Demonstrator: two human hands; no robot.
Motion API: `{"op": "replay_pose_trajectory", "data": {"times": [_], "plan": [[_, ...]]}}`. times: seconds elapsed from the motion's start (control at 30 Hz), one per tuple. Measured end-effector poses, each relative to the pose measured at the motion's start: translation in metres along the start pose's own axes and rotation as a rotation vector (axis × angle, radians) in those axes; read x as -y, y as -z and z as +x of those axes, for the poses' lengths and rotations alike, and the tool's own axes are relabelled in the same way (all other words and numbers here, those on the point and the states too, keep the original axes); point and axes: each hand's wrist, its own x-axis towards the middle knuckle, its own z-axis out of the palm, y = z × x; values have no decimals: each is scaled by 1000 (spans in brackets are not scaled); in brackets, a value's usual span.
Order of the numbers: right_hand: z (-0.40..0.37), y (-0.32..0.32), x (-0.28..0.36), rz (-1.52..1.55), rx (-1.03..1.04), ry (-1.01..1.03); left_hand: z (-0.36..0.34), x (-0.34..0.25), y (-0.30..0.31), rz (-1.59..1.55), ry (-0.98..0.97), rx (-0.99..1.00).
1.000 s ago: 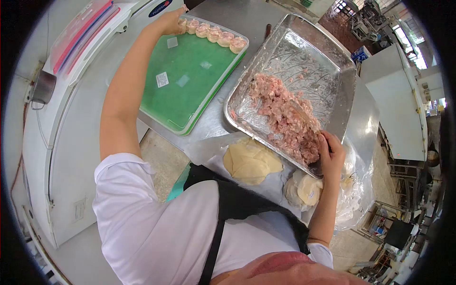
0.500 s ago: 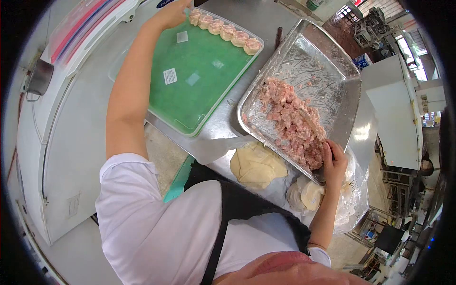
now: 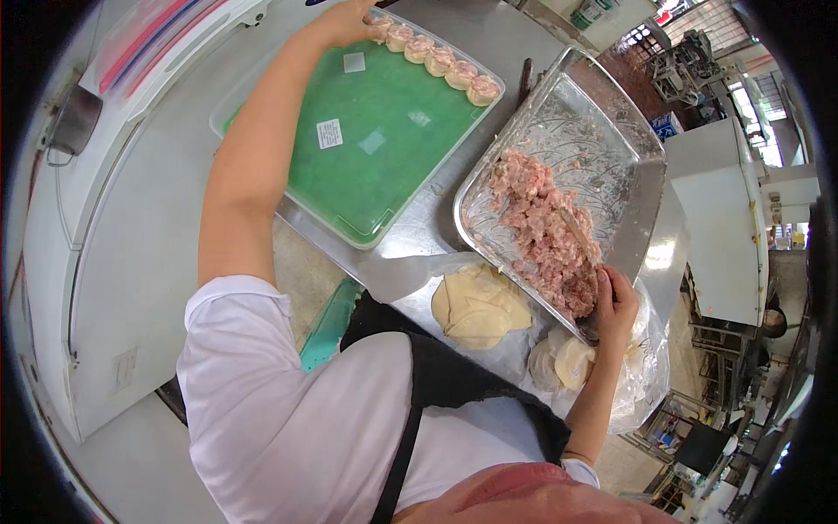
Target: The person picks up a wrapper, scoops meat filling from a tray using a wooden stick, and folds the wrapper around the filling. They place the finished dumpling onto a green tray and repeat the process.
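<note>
At eleven o'clock, the left hand point(image 3: 347, 23) has moved back against the end dumpling point(image 3: 378, 28) on the green tray point(image 3: 384, 179), its grip too unclear to tell; half a second ago it was apart. Between three and four o'clock, the right hand point(image 3: 616, 306) still holds a flat utensil point(image 3: 580, 234) in the meat filling point(image 3: 539, 229), inside the metal pan point(image 3: 647, 166).

No writing can be read. The white label point(image 3: 329, 134) on the green tray point(image 3: 371, 166), closer to the body than the left hand point(image 3: 349, 24), carries print too small to make out; the freezer's label point(image 3: 126, 369), well apart from that hand, is too faint.
</note>
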Motion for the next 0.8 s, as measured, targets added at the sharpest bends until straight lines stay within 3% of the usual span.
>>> {"op": "replay_pose_trajectory", "data": {"times": [0.07, 0.17, 0.23, 0.33, 0.57, 0.63, 0.73, 0.8], "plan": [[0, 0, 1, -2, -10, 15, 10, 19, -12, -51, 26, 49], [0, -1, 0, -6, -17, 16, 16, 35, -20, -187, -19, -48], [-1, -1, -1, -11, -8, 4, 16, 46, -23, -532, 190, 62], [0, -1, -1, 1, -21, 28, 8, 38, -17, -647, 230, 75], [0, 2, 2, 7, -4, 0, 11, 31, -14, -396, 56, 73], [1, 4, 5, 22, -1, -3, 24, 56, -15, -374, 23, -49], [0, 4, 5, 68, -73, -36, 12, 10, 11, -475, 93, -205], [1, 4, -2, 46, -170, 8, -7, -72, 37, -284, -212, -124]]}}
